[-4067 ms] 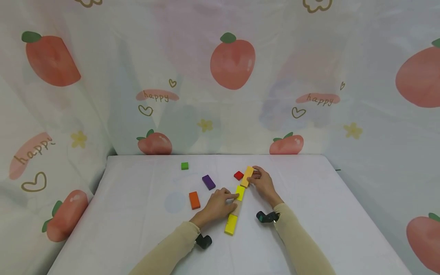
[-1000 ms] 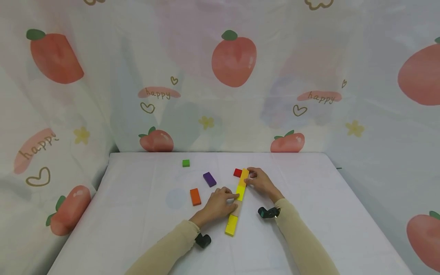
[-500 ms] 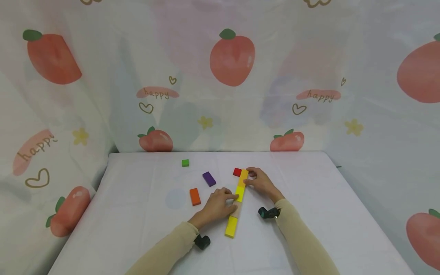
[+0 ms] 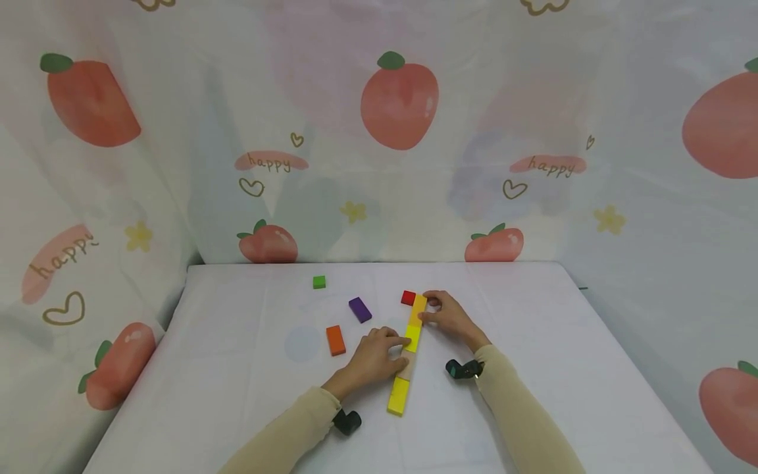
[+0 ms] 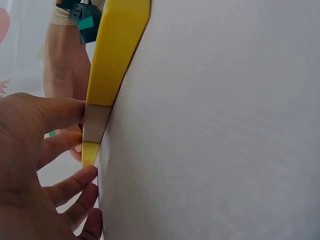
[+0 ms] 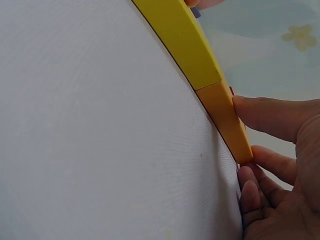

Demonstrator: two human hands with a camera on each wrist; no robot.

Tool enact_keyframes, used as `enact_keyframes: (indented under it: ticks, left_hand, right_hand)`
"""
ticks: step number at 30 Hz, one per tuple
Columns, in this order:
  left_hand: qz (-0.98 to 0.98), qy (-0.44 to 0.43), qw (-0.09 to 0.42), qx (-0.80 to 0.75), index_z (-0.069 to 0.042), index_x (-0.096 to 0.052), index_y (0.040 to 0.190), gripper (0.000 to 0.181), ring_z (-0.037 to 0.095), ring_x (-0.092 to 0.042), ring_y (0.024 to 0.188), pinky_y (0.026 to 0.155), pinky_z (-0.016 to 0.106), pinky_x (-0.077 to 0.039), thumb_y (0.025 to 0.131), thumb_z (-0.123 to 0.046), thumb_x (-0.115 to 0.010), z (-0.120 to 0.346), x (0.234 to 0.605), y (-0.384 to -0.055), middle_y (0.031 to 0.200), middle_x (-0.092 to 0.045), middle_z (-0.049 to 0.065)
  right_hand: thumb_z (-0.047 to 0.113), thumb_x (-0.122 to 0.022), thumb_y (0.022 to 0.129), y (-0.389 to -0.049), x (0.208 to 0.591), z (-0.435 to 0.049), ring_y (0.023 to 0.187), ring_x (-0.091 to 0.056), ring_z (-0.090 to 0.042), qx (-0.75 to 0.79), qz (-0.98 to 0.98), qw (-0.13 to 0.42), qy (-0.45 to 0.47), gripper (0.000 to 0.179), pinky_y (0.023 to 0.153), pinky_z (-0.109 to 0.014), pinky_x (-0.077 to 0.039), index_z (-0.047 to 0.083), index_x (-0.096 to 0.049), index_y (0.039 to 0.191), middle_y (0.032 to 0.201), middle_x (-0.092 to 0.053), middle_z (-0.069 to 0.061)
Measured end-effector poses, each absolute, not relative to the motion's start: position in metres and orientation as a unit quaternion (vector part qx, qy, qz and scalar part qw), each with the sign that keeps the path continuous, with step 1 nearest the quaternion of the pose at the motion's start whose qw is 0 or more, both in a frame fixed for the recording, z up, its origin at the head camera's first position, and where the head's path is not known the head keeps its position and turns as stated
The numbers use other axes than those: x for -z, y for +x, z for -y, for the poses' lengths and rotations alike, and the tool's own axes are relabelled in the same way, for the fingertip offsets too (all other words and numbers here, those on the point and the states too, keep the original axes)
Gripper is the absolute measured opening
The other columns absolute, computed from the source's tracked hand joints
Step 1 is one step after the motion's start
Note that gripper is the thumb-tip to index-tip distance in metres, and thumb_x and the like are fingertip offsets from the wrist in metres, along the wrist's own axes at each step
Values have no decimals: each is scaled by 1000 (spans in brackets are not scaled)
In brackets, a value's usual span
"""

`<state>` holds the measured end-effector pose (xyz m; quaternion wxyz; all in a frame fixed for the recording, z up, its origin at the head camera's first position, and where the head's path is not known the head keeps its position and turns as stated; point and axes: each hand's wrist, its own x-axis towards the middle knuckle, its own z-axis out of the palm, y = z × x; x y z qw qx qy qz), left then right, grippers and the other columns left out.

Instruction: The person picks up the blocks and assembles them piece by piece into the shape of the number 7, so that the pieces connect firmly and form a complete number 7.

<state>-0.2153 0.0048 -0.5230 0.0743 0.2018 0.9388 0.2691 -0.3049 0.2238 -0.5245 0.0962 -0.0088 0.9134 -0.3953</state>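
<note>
Four blocks, or rather several, lie end to end in a slanting row. From the far end come a yellow-orange block (image 4: 417,309), a bright yellow block (image 4: 413,334), a bare wood block (image 4: 407,365) and another yellow block (image 4: 399,396). My right hand (image 4: 452,317) holds the yellow-orange block, thumb at its side and index finger at its far end. My left hand (image 4: 372,357) presses the row's left side, thumb at the wood block and index finger at the bright yellow one. A red block (image 4: 408,297) sits beside the row's far end.
Left of the row lie an orange block (image 4: 335,340), a purple block (image 4: 360,309) and a small green block (image 4: 319,282). A printed cloth (image 4: 331,131) walls in the white table (image 4: 237,395) at the back and sides.
The yellow-orange block has swung left into line against the bright yellow block. Lately the whole row has slid slightly nearer to me. The red block has turned.
</note>
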Motion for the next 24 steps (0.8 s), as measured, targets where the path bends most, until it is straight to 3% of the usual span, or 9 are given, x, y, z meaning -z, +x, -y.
enact_keyframes:
  ticks: [24]
  left_hand:
    - [-931,172,86,-311,-27,-58,137,45,17,-54,113,96,36,-50,93,-36,-65,-14,523,-240,132,-57,0]
  right_hand:
    - [30,-74,86,-305,531,-228,117,-50,-32,400,-912,83,-22,63,104,-47,-44,12,-50,141,136,-53,-15]
